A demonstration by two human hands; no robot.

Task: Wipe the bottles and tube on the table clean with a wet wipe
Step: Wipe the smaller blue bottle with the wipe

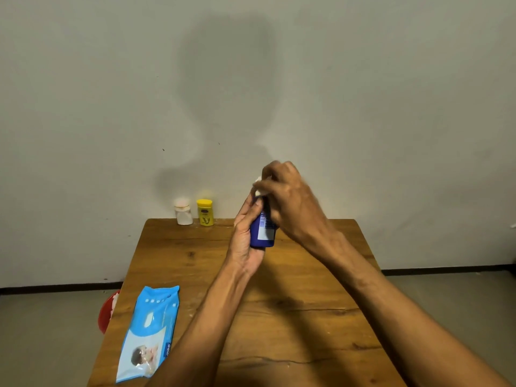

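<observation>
My left hand [247,238] grips a dark blue bottle [264,233] from the left and lifts it above the far part of the wooden table [293,317]. My right hand [287,196] is curled over the bottle's top and pinches a white wet wipe [258,188] against it. Most of the wipe and the cap are hidden by the fingers. A white bottle [183,212] and a yellow bottle [205,212] stand side by side at the table's far edge by the wall.
A blue pack of wet wipes [149,333] lies on the near left of the table. A red container [107,312] sits on the floor beyond the table's left edge. The wall rises right behind the table.
</observation>
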